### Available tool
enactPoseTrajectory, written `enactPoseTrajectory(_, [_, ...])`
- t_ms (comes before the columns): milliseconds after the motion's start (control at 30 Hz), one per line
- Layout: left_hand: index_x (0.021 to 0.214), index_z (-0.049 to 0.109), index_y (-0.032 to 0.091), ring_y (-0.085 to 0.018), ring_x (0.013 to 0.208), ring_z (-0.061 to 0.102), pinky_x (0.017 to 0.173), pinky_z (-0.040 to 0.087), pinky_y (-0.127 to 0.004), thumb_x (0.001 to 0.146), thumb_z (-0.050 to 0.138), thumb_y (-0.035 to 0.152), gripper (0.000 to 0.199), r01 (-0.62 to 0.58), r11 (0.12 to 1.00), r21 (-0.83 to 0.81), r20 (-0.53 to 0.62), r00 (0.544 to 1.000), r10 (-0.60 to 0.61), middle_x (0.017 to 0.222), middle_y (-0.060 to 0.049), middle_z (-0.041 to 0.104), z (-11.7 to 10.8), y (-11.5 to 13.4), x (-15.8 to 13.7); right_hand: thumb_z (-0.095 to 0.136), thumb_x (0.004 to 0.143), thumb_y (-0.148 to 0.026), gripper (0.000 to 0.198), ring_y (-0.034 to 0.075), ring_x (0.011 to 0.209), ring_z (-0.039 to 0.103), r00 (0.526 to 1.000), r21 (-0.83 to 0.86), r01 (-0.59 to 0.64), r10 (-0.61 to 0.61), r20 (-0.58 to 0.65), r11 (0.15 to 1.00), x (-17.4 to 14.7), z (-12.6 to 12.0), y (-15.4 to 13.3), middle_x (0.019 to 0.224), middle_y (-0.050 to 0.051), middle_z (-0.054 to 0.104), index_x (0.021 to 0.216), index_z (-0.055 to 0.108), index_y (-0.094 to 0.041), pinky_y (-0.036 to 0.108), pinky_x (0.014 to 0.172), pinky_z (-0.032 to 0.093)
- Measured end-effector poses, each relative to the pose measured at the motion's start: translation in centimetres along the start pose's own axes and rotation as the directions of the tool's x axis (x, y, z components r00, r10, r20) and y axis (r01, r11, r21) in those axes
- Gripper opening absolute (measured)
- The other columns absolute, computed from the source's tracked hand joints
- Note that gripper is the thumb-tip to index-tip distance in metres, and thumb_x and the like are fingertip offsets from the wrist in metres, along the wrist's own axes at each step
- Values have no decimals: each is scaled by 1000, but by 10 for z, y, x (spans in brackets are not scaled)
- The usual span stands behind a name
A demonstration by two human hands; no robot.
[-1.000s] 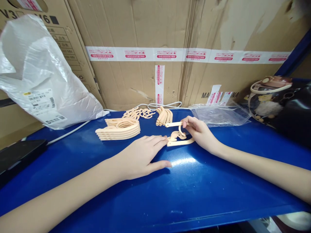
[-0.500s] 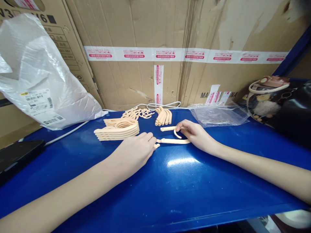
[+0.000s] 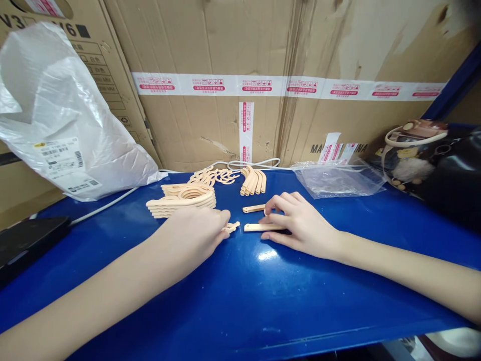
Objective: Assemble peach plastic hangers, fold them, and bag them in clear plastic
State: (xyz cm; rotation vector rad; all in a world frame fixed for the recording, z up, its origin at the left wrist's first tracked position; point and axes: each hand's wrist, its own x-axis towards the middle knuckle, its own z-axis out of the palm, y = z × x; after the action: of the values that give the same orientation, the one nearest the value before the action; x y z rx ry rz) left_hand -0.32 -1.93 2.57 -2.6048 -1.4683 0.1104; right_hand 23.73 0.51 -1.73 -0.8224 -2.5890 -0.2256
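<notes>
My left hand is closed around a beige plastic hanger piece, with only its notched end showing past the fingertips. To its right, my right hand is curled around loose hanger arms. The upper hanger arm and the lower hanger arm point left, side by side, their right ends hidden under the fingers. A small gap separates them from the piece in my left hand. Behind my left hand lies a stack of beige hangers.
Loose beige hooks and a cluster of curved hanger arms lie at the back of the blue table. A clear plastic bag, a white parcel bag, a black phone and a white cable surround them. Cardboard boxes stand behind.
My left hand has drawn slightly left and down, its piece now apart from the arms on the right. My right hand has come nearer and spread over the two hanger arms.
</notes>
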Motion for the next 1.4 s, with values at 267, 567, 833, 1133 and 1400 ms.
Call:
enactPoseTrajectory(267, [74, 58, 18, -20, 60, 61, 51, 28, -28, 96, 44, 34, 30, -10, 996, 90, -58, 998, 15, 70, -5, 65, 0, 2, 0, 30, 103, -27, 34, 17, 70, 53, 980, -174, 199, -199, 15, 965, 2, 0, -10, 79, 5, 63, 89, 58, -15, 33, 71, 37])
enactPoseTrajectory(567, [71, 51, 19, -19, 63, 58, 53, 31, -28, 93, 44, 27, 25, -57, 998, 34, -156, 986, 61, 71, -3, 60, 3, -1, -2, 25, 104, -25, 33, 14, 58, 56, 966, -299, 252, -257, 21, 920, 0, -1, -11, 73, 3, 61, 99, 57, -15, 28, 57, 39])
enactPoseTrajectory(833, [84, 41, 21, -17, 58, 52, 57, 36, -28, 98, 29, 24, 18, 6, 981, -194, -113, 993, -29, 67, 0, 53, 0, 2, 2, 27, 103, -34, 33, 14, 54, 61, 992, -156, 126, -123, 29, 980, -5, -2, -9, 74, 3, 69, 98, 55, -17, 27, 49, 35])
enactPoseTrajectory(1133, [88, 48, 21, -18, 71, 57, 64, 40, -29, 102, 21, 36, 34, -130, 917, -378, -123, 988, 89, 79, 0, 58, 5, 3, 1, 30, 103, -37, 39, 15, 60, 63, 998, -132, 58, -63, -29, 990, -6, -5, -5, 72, 3, 69, 94, 62, -17, 28, 54, 36])
enactPoseTrajectory(1400, [78, 41, 21, -15, 66, 51, 63, 38, -28, 103, 18, 38, 37, -121, 769, -628, 4, 987, 158, 71, 3, 50, 3, 7, 3, 31, 103, -36, 38, 16, 61, 63, 996, -62, 78, -80, -45, 995, -5, -4, -5, 76, 4, 70, 96, 63, -15, 27, 55, 40])
